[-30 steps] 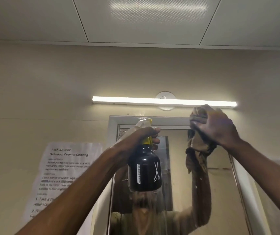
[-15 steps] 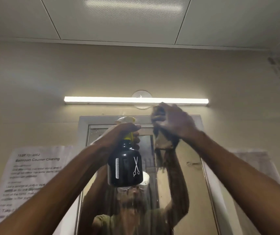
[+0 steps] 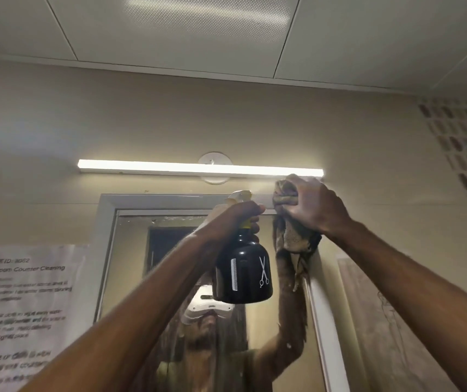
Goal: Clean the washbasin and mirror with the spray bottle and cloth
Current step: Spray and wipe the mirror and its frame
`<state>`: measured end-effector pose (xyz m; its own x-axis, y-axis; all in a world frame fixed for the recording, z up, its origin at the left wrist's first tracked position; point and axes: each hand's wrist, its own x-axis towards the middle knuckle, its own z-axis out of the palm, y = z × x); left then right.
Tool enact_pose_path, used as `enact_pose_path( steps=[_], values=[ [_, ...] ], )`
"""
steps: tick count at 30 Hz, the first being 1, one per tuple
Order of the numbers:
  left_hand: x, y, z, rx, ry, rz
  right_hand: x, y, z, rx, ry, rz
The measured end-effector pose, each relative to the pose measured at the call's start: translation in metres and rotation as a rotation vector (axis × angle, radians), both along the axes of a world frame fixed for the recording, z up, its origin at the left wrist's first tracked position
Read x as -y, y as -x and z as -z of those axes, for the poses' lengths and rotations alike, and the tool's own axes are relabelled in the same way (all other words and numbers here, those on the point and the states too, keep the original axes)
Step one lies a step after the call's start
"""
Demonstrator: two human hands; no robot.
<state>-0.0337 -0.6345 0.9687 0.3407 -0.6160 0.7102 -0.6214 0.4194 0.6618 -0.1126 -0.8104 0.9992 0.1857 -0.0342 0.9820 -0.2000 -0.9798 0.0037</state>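
Note:
A wall mirror [image 3: 130, 264] in a white frame fills the lower middle of the head view. My left hand [image 3: 238, 215] grips the neck of a black spray bottle [image 3: 242, 275] with a yellow collar and pale trigger head, held up in front of the glass. My right hand [image 3: 310, 203] presses a bunched brown cloth [image 3: 290, 239] against the mirror's top right corner, the cloth's tail hanging down the right frame. The washbasin is out of view below.
A lit tube light [image 3: 170, 168] runs along the wall just above the mirror. A printed instruction sheet [image 3: 20, 315] is taped to the wall at the left. Another sheet [image 3: 376, 321] hangs right of the mirror, and a vent block grid [image 3: 464, 154] sits high right.
My right hand with the cloth swept left along the mirror's top edge, then back right to the top right corner. The bottle stayed raised in my left hand.

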Motion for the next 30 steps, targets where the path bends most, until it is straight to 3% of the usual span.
enact_pose_path(
  steps=[6, 19, 24, 30],
  values=[
    [0.034, 0.006, 0.004, -0.082, -0.116, 0.147, 0.025, 0.012, -0.010, -0.038, -0.009, 0.002],
    [0.056, 0.016, 0.019, -0.058, -0.100, 0.105, 0.033, 0.030, -0.005, -0.120, 0.105, 0.052],
    [0.054, 0.012, 0.035, -0.084, -0.124, 0.189, 0.039, 0.040, 0.033, -0.197, 0.159, 0.143],
    [0.046, 0.021, 0.065, -0.077, -0.081, 0.186, 0.050, 0.044, 0.113, -0.315, 0.246, 0.111]
  ],
)
